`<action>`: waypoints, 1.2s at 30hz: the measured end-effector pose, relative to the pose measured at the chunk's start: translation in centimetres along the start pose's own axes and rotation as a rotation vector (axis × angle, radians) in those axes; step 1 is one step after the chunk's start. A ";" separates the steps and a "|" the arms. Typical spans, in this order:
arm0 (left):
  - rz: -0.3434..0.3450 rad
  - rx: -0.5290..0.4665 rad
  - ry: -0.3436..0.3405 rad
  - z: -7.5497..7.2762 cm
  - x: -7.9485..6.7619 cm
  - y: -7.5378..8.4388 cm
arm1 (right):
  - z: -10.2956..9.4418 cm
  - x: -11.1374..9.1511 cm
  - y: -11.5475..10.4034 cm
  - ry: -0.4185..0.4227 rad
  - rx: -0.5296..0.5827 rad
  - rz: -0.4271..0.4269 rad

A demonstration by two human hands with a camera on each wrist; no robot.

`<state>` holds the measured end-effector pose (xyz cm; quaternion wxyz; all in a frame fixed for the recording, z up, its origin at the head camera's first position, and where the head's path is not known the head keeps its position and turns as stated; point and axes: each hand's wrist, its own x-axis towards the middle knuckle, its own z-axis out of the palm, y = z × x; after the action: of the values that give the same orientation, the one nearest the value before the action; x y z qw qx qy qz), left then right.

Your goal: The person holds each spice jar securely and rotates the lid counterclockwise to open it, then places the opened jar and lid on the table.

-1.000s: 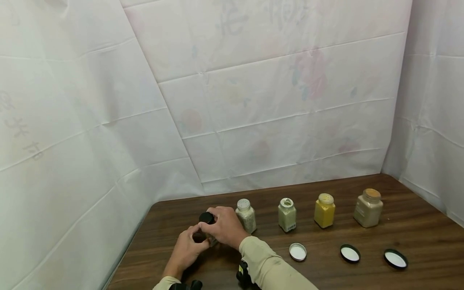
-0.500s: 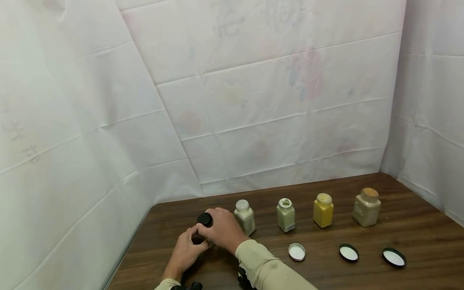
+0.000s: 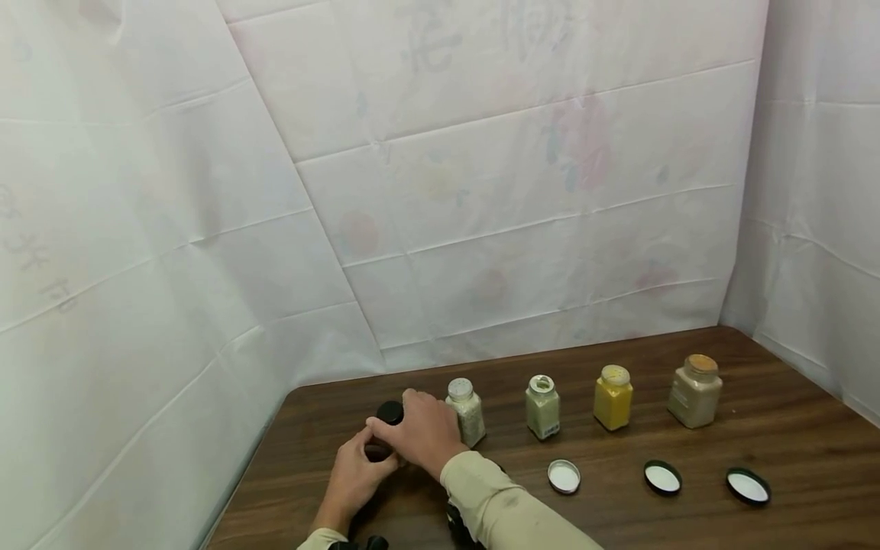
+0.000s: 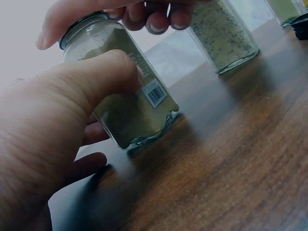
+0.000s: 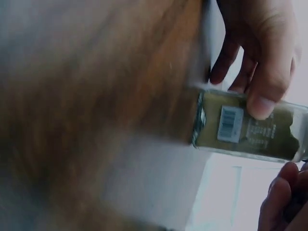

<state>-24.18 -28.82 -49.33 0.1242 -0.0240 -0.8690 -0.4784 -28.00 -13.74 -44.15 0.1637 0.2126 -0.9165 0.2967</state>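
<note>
My left hand (image 3: 354,477) grips a square glass jar (image 4: 132,115) of brownish-green powder, its thumb across the side above a barcode label (image 5: 230,124). The jar stands upright at the left of the table, mostly hidden by the hands in the head view. A black lid (image 3: 390,412) sits on its top. My right hand (image 3: 428,435) holds the lid from the right, with the thumb along the near side and fingers behind. Just right of that hand stands an uncapped jar of speckled pale seasoning (image 3: 470,422).
Farther right in a row stand a pale green jar (image 3: 543,412), a yellow jar (image 3: 613,403) and a larger beige jar (image 3: 694,399), all without lids. Before them three lids lie white side up: a left lid (image 3: 564,477), a middle lid (image 3: 663,478) and a right lid (image 3: 748,486).
My right hand has turned slightly on the black lid, its thumb shifting left and its fingers lifting back a little. The left hand keeps its hold; the other jars and lids stay put.
</note>
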 end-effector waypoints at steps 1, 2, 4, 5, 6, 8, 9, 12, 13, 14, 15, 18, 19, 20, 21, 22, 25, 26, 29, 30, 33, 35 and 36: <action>0.004 -0.003 -0.003 0.0 0.0 0.0 | -0.1 0.1 0.0 0.006 -0.045 -0.012; 0.006 -0.002 -0.005 0.0 0.0 0.0 | -0.1 0.1 0.0 0.012 -0.082 -0.025; 0.012 0.012 0.002 0.1 -0.1 0.1 | -0.1 0.3 0.0 0.014 -0.131 -0.055; 0.015 0.018 0.007 0.1 -0.1 0.1 | -0.1 0.4 0.0 0.013 -0.146 -0.071; 0.015 0.027 0.009 0.1 -0.1 0.1 | -0.1 0.5 0.0 0.011 -0.154 -0.088; 0.008 0.027 0.010 0.0 -0.2 0.1 | -0.1 0.6 0.0 0.012 -0.165 -0.124; 0.004 0.021 0.006 0.0 -0.2 0.0 | 0.0 0.6 0.0 0.012 -0.169 -0.139; -0.008 0.030 -0.009 -0.2 -0.2 0.0 | -0.1 0.7 -0.1 0.004 -0.162 -0.162; -0.009 0.038 -0.013 -0.2 -0.2 0.0 | -0.2 0.8 -0.1 0.001 -0.161 -0.166; -0.010 0.050 -0.013 -0.2 -0.2 0.1 | -0.2 0.8 -0.2 -0.002 -0.159 -0.170; -0.009 0.061 -0.015 -0.3 -0.2 0.1 | -0.3 0.9 -0.2 -0.003 -0.153 -0.175; -0.003 0.077 -0.015 -0.5 -0.2 0.3 | -0.5 1.1 -0.4 0.004 -0.150 -0.203; 0.004 0.085 -0.015 -0.6 -0.1 0.4 | -0.6 1.2 -0.4 0.005 -0.153 -0.213; 0.004 0.081 -0.020 -0.6 -0.1 0.5 | -0.7 1.3 -0.4 0.006 -0.160 -0.218; 0.006 0.080 -0.026 -0.7 -0.1 0.5 | -0.8 1.3 -0.5 0.005 -0.167 -0.224; 0.008 0.077 -0.032 -0.7 0.0 0.6 | -0.9 1.3 -0.4 0.001 -0.176 -0.227; 0.008 0.087 -0.047 -0.7 0.0 0.7 | -1.2 1.4 -0.4 -0.020 -0.191 -0.230; 0.004 0.093 -0.050 -0.7 0.1 0.7 | -1.3 1.4 -0.4 -0.028 -0.192 -0.230; -0.001 0.124 -0.036 -0.7 0.1 0.6 | -1.5 1.5 -0.2 -0.055 -0.189 -0.249; -0.003 0.132 -0.032 -0.7 0.1 0.6 | -1.5 1.6 -0.2 -0.064 -0.189 -0.256; -0.008 0.143 -0.025 -0.7 0.0 0.5 | -1.4 1.6 0.0 -0.080 -0.211 -0.272; -0.007 0.142 -0.023 -0.7 0.1 0.5 | -1.2 1.6 0.0 -0.061 -0.251 -0.282; -0.004 0.139 -0.022 -0.6 0.1 0.4 | -1.1 1.6 0.1 -0.040 -0.277 -0.289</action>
<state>-24.07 -29.11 -48.64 0.1148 -0.0189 -0.9015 -0.4168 -29.20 -13.47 -42.64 0.2142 0.3230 -0.9116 0.1369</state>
